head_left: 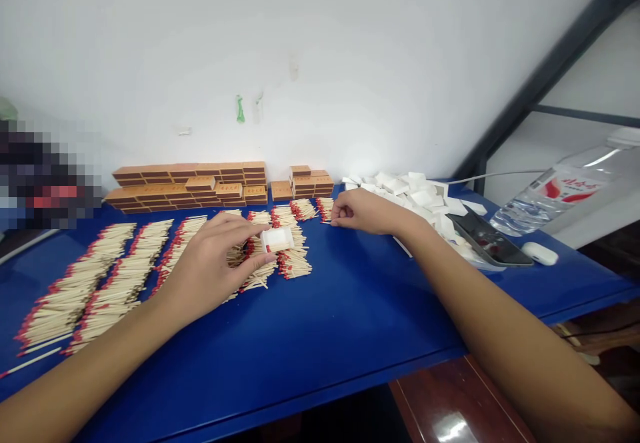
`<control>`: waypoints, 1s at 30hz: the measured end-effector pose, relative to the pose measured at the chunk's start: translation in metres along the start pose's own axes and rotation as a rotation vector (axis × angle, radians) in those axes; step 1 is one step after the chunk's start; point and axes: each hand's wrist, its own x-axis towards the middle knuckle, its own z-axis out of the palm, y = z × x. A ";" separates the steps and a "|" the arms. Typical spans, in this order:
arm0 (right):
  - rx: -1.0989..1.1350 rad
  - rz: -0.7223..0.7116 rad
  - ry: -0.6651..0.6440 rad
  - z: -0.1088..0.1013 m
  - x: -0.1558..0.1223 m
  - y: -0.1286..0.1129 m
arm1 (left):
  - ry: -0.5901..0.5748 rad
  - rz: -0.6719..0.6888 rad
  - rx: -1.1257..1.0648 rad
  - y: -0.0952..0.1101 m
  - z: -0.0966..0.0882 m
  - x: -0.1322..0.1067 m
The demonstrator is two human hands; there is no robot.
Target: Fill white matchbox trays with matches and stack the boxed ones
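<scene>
My left hand (215, 263) is closed around a small white matchbox tray (278, 238), held just above a heap of red-tipped matches (293, 260) on the blue table (340, 323). My right hand (363, 211) reaches farther back, its fingers pinched together at a small bunch of matches (325, 208); whether it grips any is not clear. Long rows of matches (95, 276) lie to the left of my left hand.
Stacked orange-brown matchboxes (190, 185) line the wall. A pile of white inner trays (417, 193) lies at the back right, with a phone (487, 238), a white earbud case (540, 253) and a water bottle (560, 193) beyond. A blurred person is at far left.
</scene>
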 end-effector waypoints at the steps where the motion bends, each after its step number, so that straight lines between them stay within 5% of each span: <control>1: 0.001 0.011 -0.012 0.001 0.000 -0.001 | -0.003 -0.002 0.002 0.000 0.000 0.000; 30: -0.008 0.024 -0.054 -0.006 -0.006 -0.001 | -0.028 0.006 -0.025 0.000 -0.001 0.000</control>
